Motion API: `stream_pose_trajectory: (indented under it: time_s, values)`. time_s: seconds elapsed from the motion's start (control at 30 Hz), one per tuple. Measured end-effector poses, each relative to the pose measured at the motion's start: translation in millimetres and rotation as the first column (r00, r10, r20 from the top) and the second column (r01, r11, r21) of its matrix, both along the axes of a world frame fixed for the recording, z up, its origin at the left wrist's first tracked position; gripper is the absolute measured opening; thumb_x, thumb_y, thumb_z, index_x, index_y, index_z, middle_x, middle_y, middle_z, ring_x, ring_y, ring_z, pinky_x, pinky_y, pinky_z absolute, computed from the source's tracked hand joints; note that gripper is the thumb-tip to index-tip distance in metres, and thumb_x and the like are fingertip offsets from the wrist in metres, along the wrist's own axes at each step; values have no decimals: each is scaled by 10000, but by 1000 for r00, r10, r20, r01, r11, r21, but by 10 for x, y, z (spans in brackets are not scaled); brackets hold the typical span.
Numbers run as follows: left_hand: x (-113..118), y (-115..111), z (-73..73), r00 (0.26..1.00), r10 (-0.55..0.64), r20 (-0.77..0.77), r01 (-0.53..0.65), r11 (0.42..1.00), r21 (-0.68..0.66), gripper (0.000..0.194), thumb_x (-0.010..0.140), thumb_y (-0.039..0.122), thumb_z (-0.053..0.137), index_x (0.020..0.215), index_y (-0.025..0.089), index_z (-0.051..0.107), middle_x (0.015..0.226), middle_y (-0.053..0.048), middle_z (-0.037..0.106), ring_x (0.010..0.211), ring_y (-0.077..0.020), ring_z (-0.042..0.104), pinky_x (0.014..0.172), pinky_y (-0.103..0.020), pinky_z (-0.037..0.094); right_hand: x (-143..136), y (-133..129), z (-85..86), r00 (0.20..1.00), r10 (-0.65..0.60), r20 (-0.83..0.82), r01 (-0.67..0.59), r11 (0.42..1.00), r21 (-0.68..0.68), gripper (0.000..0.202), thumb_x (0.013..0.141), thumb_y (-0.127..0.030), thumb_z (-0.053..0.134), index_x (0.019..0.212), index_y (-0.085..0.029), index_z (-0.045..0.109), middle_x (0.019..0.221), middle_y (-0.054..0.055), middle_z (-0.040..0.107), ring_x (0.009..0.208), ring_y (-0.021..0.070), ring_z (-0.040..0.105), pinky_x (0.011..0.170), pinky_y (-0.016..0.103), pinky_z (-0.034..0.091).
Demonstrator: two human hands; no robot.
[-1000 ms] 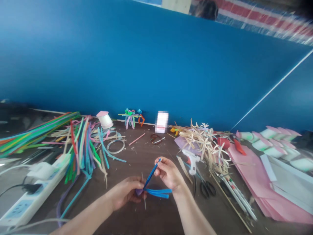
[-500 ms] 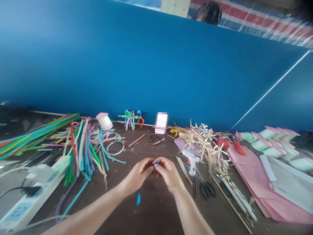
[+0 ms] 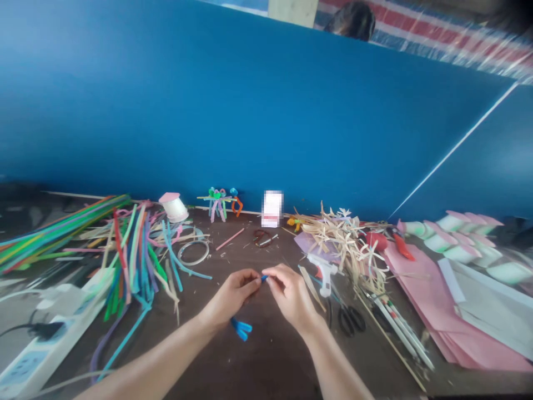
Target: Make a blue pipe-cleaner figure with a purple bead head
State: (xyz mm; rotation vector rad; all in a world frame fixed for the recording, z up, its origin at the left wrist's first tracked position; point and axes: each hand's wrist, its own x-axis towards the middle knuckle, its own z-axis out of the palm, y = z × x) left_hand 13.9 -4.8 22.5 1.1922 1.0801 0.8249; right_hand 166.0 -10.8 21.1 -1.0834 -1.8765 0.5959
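Note:
Above the dark table (image 3: 283,361), my left hand (image 3: 231,294) pinches a blue pipe cleaner (image 3: 242,329). Its forked ends hang out below that palm, while another bit of blue shows between my fingertips. My right hand (image 3: 293,291) is closed at the thumb and forefinger on this upper end, close against the left fingertips. The middle of the pipe cleaner is hidden by my fingers. Small pipe-cleaner figures (image 3: 219,203) stand by the blue partition.
Left lie bundled pipe cleaners (image 3: 141,250), a power strip (image 3: 70,328) and a paper cup (image 3: 174,206). To the right are a glue gun (image 3: 325,272), scissors (image 3: 352,320), straw flowers (image 3: 345,236), pink sheets (image 3: 420,300) and several cups (image 3: 462,253). A person's head (image 3: 353,21) shows beyond the partition (image 3: 258,111).
The blue ends below my left hand have turned, and two prongs now show instead of one strip. My right hand has tilted, its fingers shifting around the upper end.

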Motion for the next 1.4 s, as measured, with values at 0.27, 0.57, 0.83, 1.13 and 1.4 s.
stream_pose_trajectory:
  time_s: [0.27,0.57,0.83,1.13,1.4]
  values:
    - [-36,4,12,994,-86,63,89,995,-52,212,711,329,531,625,141,482,542,25,517,433,-64,449,433,-172,308,-6,-35,71,971,15,240,-46,991,122,252,861,-152,377,994,-207,583,827,74,585,763,174,545,698,283,399]
    - [-57,0,-6,998,-68,14,68,998,-11,214,704,328,544,610,141,499,515,34,500,412,-55,385,399,-169,251,-8,-37,106,923,-1,384,-74,980,182,229,869,-157,354,907,-187,578,778,75,578,728,177,531,658,275,369]
    - [-43,-50,16,999,-47,22,47,999,23,255,712,361,549,597,138,503,510,27,507,422,-62,398,412,-174,276,6,-46,150,918,8,398,-81,983,167,189,847,-129,371,848,-188,551,764,47,572,721,153,526,663,259,372]
    - [-54,-46,-2,998,-57,-30,59,996,61,264,714,367,547,589,136,519,474,35,484,409,-63,390,402,-171,266,19,-22,197,894,-12,448,-103,968,231,143,786,-99,441,722,-194,528,692,22,555,691,146,517,639,244,358]
    - [-7,-87,-50,999,11,38,-13,998,61,271,691,384,576,617,123,578,485,13,516,459,-83,442,455,-183,327,-152,-59,-23,944,-238,230,173,947,271,127,704,-89,440,630,-186,471,592,2,480,575,130,460,543,232,337]
